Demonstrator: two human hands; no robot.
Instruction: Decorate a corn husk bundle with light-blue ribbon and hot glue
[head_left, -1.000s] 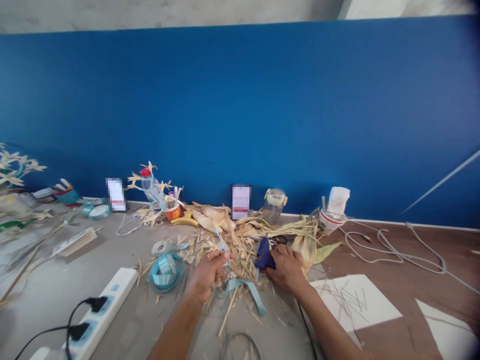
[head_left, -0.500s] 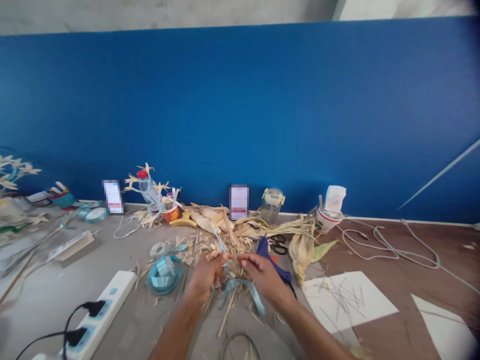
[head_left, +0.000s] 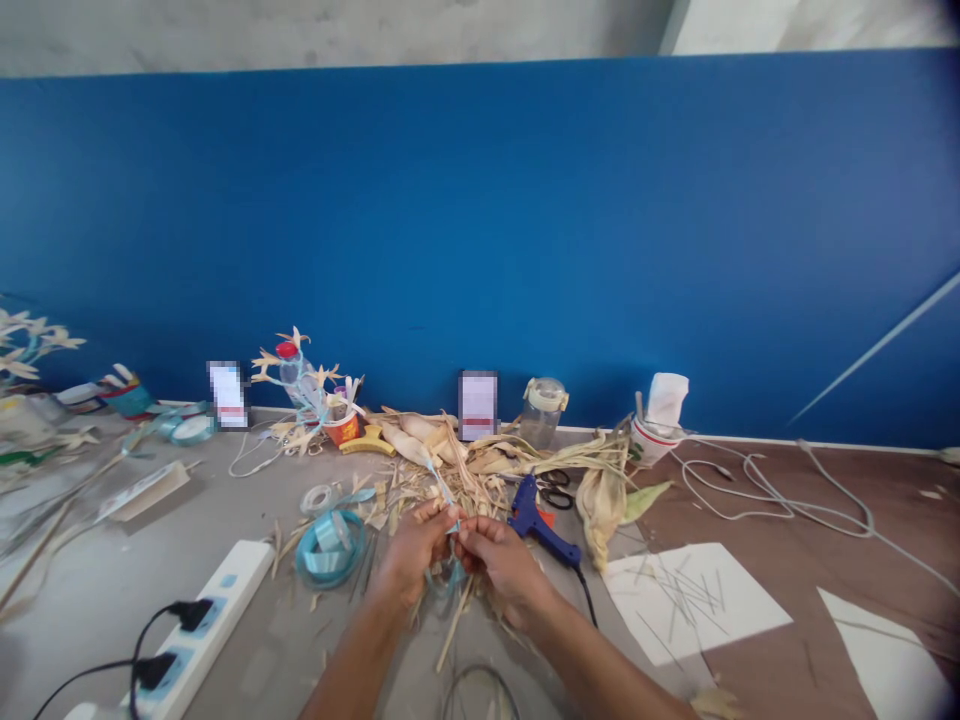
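Note:
My left hand [head_left: 421, 545] is closed in a pinch on a thin stem [head_left: 440, 482] wrapped in light blue ribbon. The stem slants up and away toward a pale corn-husk piece [head_left: 405, 442]; whether they are joined I cannot tell. Close beside it, my right hand [head_left: 499, 562] pinches the light blue ribbon [head_left: 453, 527], the fingertips of both hands almost touching. Some ribbon hangs below, partly hidden by the hands. Dry corn husks [head_left: 487, 460] and scraps lie behind the fingers. A blue glue gun [head_left: 541, 522] rests just right of my right hand.
Left of my hands lie a blue ribbon roll [head_left: 330, 550] and a white power strip [head_left: 214, 630]. Black scissors [head_left: 556, 490], a clear bottle [head_left: 544, 410] and a cup [head_left: 654, 440] stand or lie behind. Wires rest on white paper [head_left: 697, 600] at right.
My right hand has moved left, up to my left hand, and its fingers have closed on the ribbon. The loose ribbon end has swung inward beneath the hands. More of the glue gun shows.

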